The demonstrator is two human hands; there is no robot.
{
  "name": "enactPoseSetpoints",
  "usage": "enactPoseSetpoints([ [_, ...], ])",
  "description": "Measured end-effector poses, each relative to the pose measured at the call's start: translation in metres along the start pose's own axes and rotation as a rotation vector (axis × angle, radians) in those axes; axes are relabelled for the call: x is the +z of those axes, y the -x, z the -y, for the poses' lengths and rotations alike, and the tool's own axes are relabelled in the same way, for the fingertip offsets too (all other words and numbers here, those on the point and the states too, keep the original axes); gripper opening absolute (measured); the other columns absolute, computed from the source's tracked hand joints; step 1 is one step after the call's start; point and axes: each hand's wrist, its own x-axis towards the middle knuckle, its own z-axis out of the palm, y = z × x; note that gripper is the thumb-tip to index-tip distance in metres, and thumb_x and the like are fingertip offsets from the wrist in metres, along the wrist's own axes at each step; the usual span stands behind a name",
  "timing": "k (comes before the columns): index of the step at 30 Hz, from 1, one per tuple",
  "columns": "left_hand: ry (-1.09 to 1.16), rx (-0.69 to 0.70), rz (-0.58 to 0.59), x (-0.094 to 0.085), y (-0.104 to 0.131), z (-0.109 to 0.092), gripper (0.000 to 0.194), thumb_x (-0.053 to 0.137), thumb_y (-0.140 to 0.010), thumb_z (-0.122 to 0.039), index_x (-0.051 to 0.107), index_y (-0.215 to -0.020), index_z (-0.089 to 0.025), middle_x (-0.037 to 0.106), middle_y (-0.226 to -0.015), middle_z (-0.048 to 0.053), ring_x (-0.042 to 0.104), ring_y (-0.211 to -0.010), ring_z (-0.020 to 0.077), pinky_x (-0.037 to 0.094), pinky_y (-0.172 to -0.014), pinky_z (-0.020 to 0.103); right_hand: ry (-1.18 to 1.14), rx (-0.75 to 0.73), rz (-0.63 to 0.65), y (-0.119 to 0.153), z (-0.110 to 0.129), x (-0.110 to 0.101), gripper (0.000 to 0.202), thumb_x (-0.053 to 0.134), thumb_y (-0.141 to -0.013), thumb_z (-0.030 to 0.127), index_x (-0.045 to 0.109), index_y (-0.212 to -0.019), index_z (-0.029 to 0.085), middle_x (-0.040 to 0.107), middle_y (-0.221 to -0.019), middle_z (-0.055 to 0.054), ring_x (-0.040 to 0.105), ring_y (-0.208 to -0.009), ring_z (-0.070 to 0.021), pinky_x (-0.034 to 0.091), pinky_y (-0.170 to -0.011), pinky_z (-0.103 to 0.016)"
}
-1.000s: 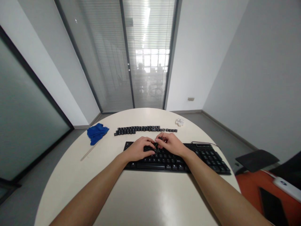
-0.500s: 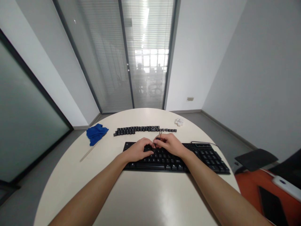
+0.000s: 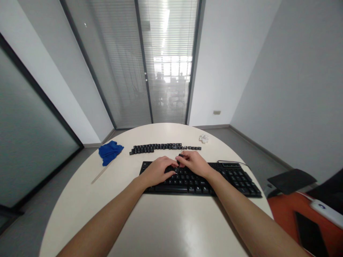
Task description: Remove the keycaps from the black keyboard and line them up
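Going left to right on my round table (image 3: 80, 200): there's a blue cloth (image 3: 109, 151) bunched up near the far left edge, with a thin pale stick (image 3: 100, 174) lying just in front of it. Behind the keyboard there's a row of loose black keycaps (image 3: 163, 147) lined up. The black keyboard (image 3: 235, 178) sits right in front of me, and both my hands are on top of its left half. My left hand (image 3: 157, 170) rests palm down on the keys, fingers curled, fingertips meeting my right hand. My right hand (image 3: 194, 163) is pinching a small dark thing (image 3: 180, 156) over the top rows, too tiny to say what it is. Past that there's a crumpled white wad (image 3: 204, 138) at the far edge, and the keyboard's cable (image 3: 235, 162) runs off right. An orange chair (image 3: 294, 221) sits off the table's right side.
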Motion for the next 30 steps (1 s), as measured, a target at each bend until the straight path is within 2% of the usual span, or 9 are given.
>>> enactPoseSetpoints([
  [5,-0.140,0.100,0.026,-0.001,0.000,-0.003,0.015,0.061,-0.090,-0.021,0.065,-0.104,-0.022,0.070,-0.102,0.004,0.059,-0.100,0.0209,0.046,-0.093,0.037,0.074,0.005,-0.024,-0.001,0.000,-0.001,0.039,0.052,-0.093,0.049,0.062,-0.071,0.018,0.070,-0.064,-0.002,0.065,-0.061,-0.0166,0.044,-0.061,-0.026],
  [10,-0.206,0.142,-0.014,-0.002,0.000,-0.007,0.014,0.058,-0.092,-0.022,0.066,-0.103,-0.021,0.064,-0.114,0.005,0.057,-0.106,0.0202,0.045,-0.096,0.036,0.109,0.019,-0.042,-0.001,0.000,0.000,0.040,0.052,-0.093,0.050,0.062,-0.071,0.018,0.070,-0.063,-0.002,0.064,-0.059,-0.0162,0.043,-0.060,-0.025],
  [15,-0.219,0.173,-0.019,-0.002,0.000,-0.010,0.014,0.056,-0.093,-0.022,0.065,-0.103,-0.021,0.066,-0.105,0.004,0.059,-0.099,0.0193,0.048,-0.091,0.035,0.098,0.061,-0.053,-0.001,-0.002,0.002,0.040,0.052,-0.092,0.050,0.061,-0.069,0.018,0.070,-0.062,-0.002,0.064,-0.058,-0.0163,0.043,-0.059,-0.025],
  [21,-0.130,0.015,-0.259,-0.006,-0.004,-0.002,0.015,0.055,-0.092,-0.022,0.063,-0.105,-0.022,0.066,-0.106,0.004,0.060,-0.099,0.0190,0.048,-0.092,0.035,0.104,0.070,-0.058,-0.002,-0.001,0.001,0.039,0.052,-0.093,0.047,0.060,-0.068,0.019,0.071,-0.061,-0.002,0.064,-0.058,-0.0163,0.042,-0.059,-0.025],
  [30,-0.183,-0.214,-0.477,-0.047,-0.015,0.019,0.019,0.054,-0.091,-0.024,0.064,-0.107,-0.022,0.066,-0.106,0.004,0.061,-0.089,0.0179,0.050,-0.087,0.034,0.146,0.076,-0.081,-0.001,0.004,-0.003,0.043,0.048,-0.094,0.050,0.061,-0.067,0.019,0.069,-0.062,-0.004,0.063,-0.057,-0.0174,0.042,-0.058,-0.026],
])
